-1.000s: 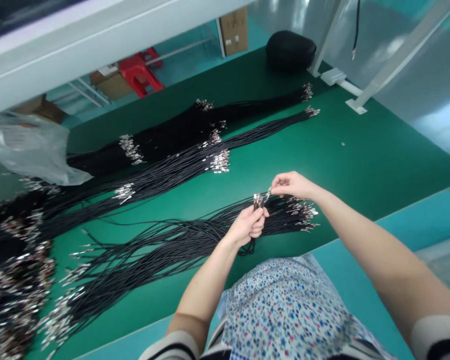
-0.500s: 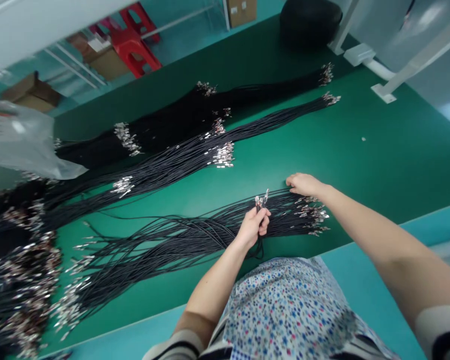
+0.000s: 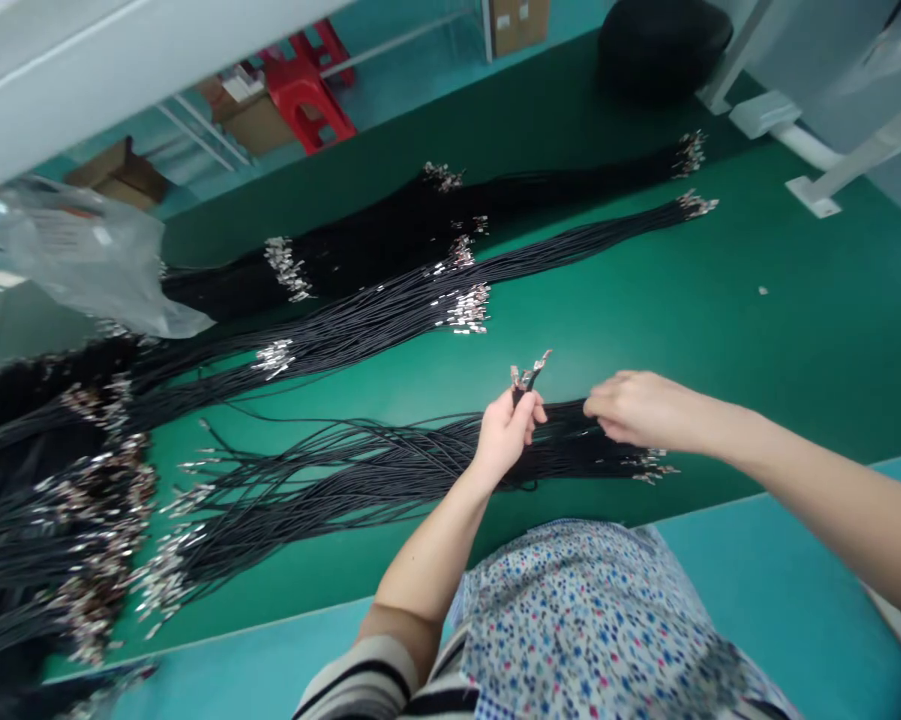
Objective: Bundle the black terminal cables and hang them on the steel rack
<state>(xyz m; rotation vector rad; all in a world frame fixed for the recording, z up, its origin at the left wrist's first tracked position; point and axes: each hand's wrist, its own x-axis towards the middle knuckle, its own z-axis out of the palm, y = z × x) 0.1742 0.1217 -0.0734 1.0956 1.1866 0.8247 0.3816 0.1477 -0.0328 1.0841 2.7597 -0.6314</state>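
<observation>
My left hand (image 3: 504, 432) is closed round a few black cables, with their metal terminal ends (image 3: 529, 374) sticking up above the thumb. Under it a loose bundle of black cables (image 3: 360, 470) lies along the near side of the green table. My right hand (image 3: 630, 408) is over the bundle's right end, its fingers bent together at the upper cables. What sits between those fingertips is hidden. Shiny terminals (image 3: 651, 466) show just below the right hand. More terminals (image 3: 166, 575) fan out at the bundle's left end.
Farther back, long bundles of black cables (image 3: 360, 318) cross the green table (image 3: 727, 350). Piled cables with terminals (image 3: 97, 540) cover the left side, near a clear plastic bag (image 3: 97, 260). A black rounded object (image 3: 661, 50) and white metal posts (image 3: 814, 195) stand at the back right.
My right hand has moved down and slightly right, over the cable ends. My left hand stays closed on its cables, whose tips spread more. The whole view has shifted a little.
</observation>
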